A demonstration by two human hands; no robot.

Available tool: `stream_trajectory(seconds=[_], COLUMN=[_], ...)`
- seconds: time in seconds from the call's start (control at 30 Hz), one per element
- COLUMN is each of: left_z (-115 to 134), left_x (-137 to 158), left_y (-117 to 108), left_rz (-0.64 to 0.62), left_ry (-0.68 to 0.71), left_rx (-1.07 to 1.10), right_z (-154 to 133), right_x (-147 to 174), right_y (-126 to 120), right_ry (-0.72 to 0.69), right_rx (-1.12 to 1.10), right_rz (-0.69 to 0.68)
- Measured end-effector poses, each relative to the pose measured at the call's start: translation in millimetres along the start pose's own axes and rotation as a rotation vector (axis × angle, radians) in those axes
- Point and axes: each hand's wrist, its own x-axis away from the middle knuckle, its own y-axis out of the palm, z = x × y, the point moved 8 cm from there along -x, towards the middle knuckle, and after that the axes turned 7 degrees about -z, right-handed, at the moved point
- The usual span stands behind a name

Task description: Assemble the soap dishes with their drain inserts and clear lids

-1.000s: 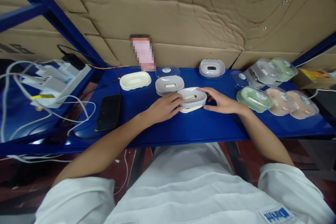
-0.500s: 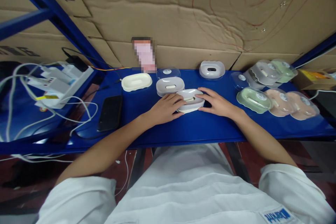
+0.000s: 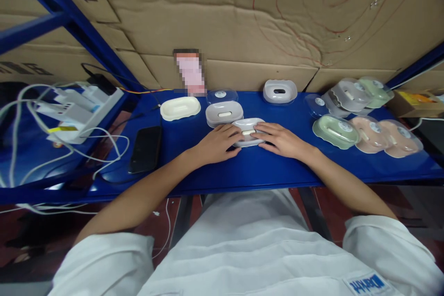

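Between my hands a grey-white oval soap dish [image 3: 248, 140] sits on the blue shelf, with a short white bar at its middle. My left hand [image 3: 220, 143] grips its left end, fingers over the rim and thumb low at the front. From the right, my right hand [image 3: 281, 139] holds the other end, its fingertips reaching inside by the white bar. Just behind my left hand stands a similar grey soap dish [image 3: 225, 110] with its own white bar. My fingers hide parts of both ends of the held dish.
A cream tray [image 3: 180, 108], a clear lid [image 3: 222, 96] and another grey dish [image 3: 280, 92] stand towards the back. At right are several lidded dishes, among them a green one [image 3: 336, 132]. A black phone [image 3: 145, 149] and a cabled power strip [image 3: 74, 115] lie left.
My right hand has moved left and closed in on the soap dish, its fingers now over the rim and inside. The left hand has stayed nearly still.
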Motion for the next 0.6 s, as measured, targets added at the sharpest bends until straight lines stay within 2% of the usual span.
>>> stream_trajectory(seconds=[0.2,0.33,0.5,0.6], left_z=[-10,-19,-16,-27], left_x=[5,6,5,6], left_y=[-15,-19,-18,-21], left_rz=[0.148,0.173,0.164,0.168], left_ry=[0.004,-0.054,-0.051,-0.151], left_rx=[-0.073,-0.067,-0.081,-0.104], right_z=[-2,-1,31,47], right_x=[0,0,4,5], right_y=[0,-7,-23,-21], right_ry=[-0.036,-0.030,0.144,0.198], right_rx=[0.028,-0.010,-0.010,-0.016], right_rz=[0.055,0.067,0.144,0.136])
